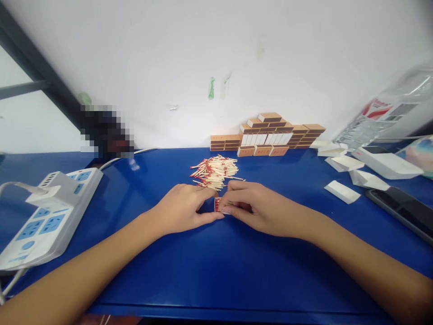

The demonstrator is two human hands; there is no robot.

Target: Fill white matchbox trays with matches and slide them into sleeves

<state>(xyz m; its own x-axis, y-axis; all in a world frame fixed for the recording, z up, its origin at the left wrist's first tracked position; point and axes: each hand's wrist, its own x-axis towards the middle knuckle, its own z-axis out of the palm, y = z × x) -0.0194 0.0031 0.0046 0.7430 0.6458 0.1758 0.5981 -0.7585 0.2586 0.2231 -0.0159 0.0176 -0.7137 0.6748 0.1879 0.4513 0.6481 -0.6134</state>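
My left hand (182, 208) and my right hand (253, 206) meet at the middle of the blue table (216, 271), fingers curled together round a small bundle of red-tipped matches (217, 204). Only the red heads show between my fingertips; whether a box tray is under them is hidden. Just beyond my hands lies a loose pile of matches (215, 171). Against the wall stands a stack of brown matchboxes (269, 134).
A white and blue power strip (50, 212) with a plugged-in adapter lies at the left. White inner trays (341, 191) are scattered at the right, beside a black phone (402, 210), a white device (385, 163) and a plastic bag (389, 113).
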